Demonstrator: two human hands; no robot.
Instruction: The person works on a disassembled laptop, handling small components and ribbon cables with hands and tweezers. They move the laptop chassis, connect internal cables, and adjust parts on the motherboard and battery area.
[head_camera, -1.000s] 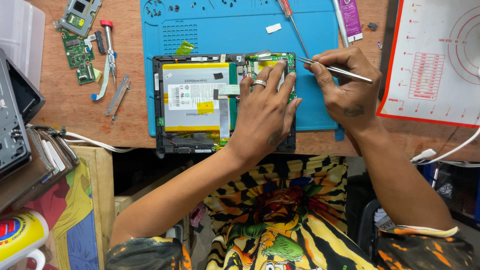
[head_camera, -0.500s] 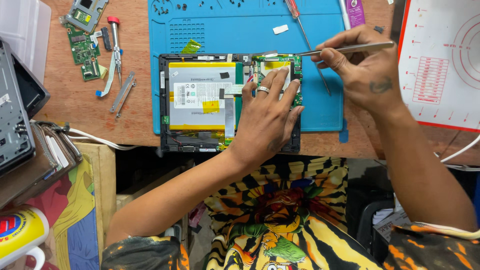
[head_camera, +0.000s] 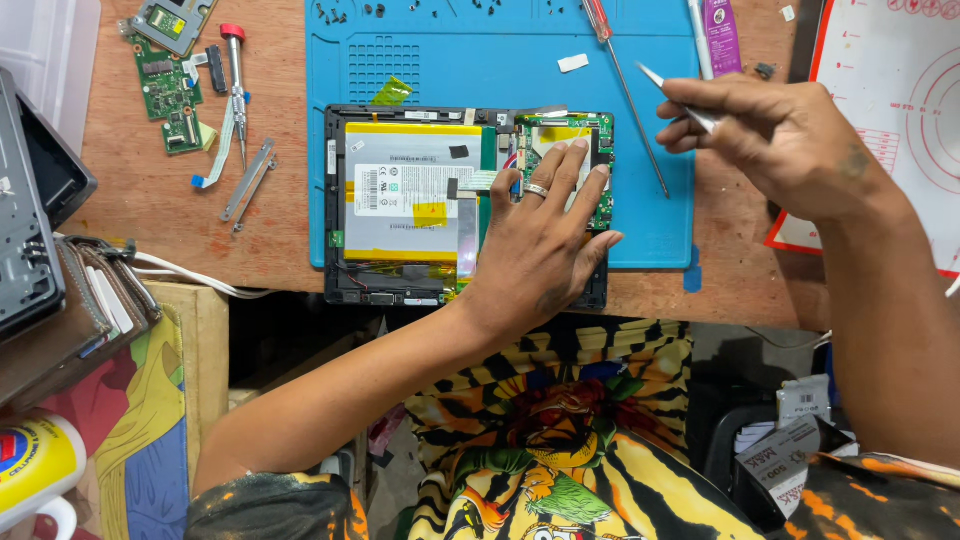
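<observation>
An opened black tablet (head_camera: 400, 200) lies on a blue work mat (head_camera: 450, 60), showing a silver and yellow battery (head_camera: 405, 190) and a green circuit board (head_camera: 560, 130). My left hand (head_camera: 545, 235), with a ring on one finger, presses flat on the tablet's right side over the circuit board. My right hand (head_camera: 770, 140) hovers to the right of the tablet, off the board, pinching metal tweezers (head_camera: 675, 95) whose tip points up and left.
A red-handled screwdriver (head_camera: 620, 70) lies on the mat beside the tablet. Loose green circuit boards (head_camera: 165, 90), a small red-capped tool (head_camera: 235, 80) and a metal bracket (head_camera: 248, 185) sit on the wooden table at left. A white and red mat (head_camera: 890, 110) lies at right.
My right hand has lifted the tweezers away from the circuit board and moved right. My left hand stays pressed on the tablet.
</observation>
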